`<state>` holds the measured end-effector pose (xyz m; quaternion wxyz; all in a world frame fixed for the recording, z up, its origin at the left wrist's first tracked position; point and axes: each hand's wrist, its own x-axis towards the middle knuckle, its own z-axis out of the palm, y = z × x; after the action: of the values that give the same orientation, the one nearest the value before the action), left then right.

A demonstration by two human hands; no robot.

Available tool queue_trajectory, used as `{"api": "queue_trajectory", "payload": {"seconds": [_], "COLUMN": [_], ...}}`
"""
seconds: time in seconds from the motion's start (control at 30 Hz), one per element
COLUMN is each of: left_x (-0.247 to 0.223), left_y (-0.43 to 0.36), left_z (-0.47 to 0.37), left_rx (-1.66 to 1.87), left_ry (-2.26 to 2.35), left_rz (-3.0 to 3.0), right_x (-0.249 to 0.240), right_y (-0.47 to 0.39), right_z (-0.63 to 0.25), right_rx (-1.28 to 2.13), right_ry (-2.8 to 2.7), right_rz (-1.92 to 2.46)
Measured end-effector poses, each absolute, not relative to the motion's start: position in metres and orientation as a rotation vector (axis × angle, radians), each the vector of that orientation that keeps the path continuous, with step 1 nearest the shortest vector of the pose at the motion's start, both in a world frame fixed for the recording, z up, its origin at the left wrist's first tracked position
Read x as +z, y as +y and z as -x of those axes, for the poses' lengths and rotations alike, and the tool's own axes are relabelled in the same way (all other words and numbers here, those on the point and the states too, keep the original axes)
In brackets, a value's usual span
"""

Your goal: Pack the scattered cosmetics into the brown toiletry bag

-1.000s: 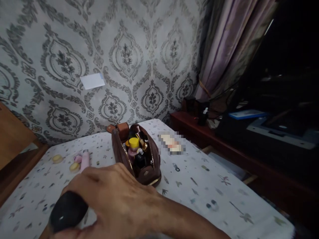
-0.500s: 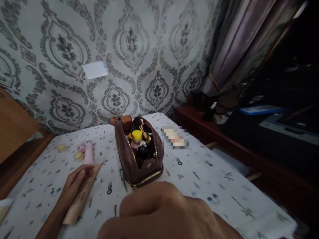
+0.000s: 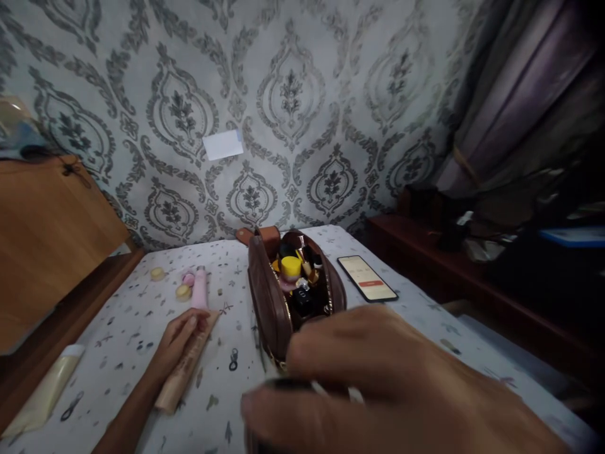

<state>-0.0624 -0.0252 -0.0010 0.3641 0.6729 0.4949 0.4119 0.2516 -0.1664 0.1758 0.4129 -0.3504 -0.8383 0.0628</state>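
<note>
My left hand [image 3: 182, 334] is closed over the crimped end of a beige squeeze tube [image 3: 186, 366] lying on the cloth. Large and blurred in the foreground, my right hand [image 3: 378, 384] grips a dark, round-topped object [image 3: 278, 383]; its kind is hidden by fingers and blur. Behind that hand stands an unzipped brown cosmetic bag [image 3: 271, 302], its near end covered. Inside it are a yellow-lidded jar [image 3: 290, 268], a small black bottle [image 3: 302, 299] and other cosmetics. Just beyond my left hand lie a pink tube [image 3: 200, 287] and a small yellow pot [image 3: 183, 292].
A lit phone [image 3: 367, 279] lies right of the bag. A cream tube with a white cap [image 3: 47, 391] is at the left edge of the patterned cloth [image 3: 227, 403]. Wooden furniture [image 3: 57, 246] borders the left, a dark red ledge [image 3: 401, 239] the right, patterned wallpaper the back.
The view has swung left, so things sit further right. A dark object now shows in my right hand, which has moved right and covers the bag's near end. My left hand stays on the tube.
</note>
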Motion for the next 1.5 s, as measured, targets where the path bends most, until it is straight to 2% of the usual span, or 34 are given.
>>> {"api": "queue_trajectory", "payload": {"seconds": [0.17, 0.43, 0.7, 0.9, 1.1, 1.23, 1.5], "left_x": [-0.005, -0.002, 0.004, -0.004, 0.001, 0.003, -0.007], "left_y": [-0.022, -0.021, -0.021, -0.018, -0.019, -0.018, -0.014], "left_z": [0.067, 0.066, 0.063, 0.068, 0.065, 0.063, 0.071], "left_rx": [1.025, 0.98, 0.974, 0.975, 0.978, 0.989, 0.927], "left_ry": [1.349, 1.455, 1.425, 1.434, 1.47, 1.485, 1.474], "left_rz": [-1.762, -1.807, -1.765, -1.789, -1.82, -1.83, -1.834], "right_x": [0.189, 0.184, 0.175, 0.173, 0.174, 0.172, 0.165], "right_y": [-0.137, -0.107, -0.089, -0.032, 0.032, 0.052, 0.08], "right_z": [-0.27, -0.303, -0.307, -0.302, -0.292, -0.284, -0.266], "right_rx": [0.106, 0.224, 0.362, 0.437, 0.18, 0.076, 0.092], "right_ry": [-2.164, -1.68, -1.493, -1.76, -2.14, -2.383, -2.637], "right_rz": [0.869, 1.146, 1.12, 1.167, 1.467, 1.62, 1.717]}}
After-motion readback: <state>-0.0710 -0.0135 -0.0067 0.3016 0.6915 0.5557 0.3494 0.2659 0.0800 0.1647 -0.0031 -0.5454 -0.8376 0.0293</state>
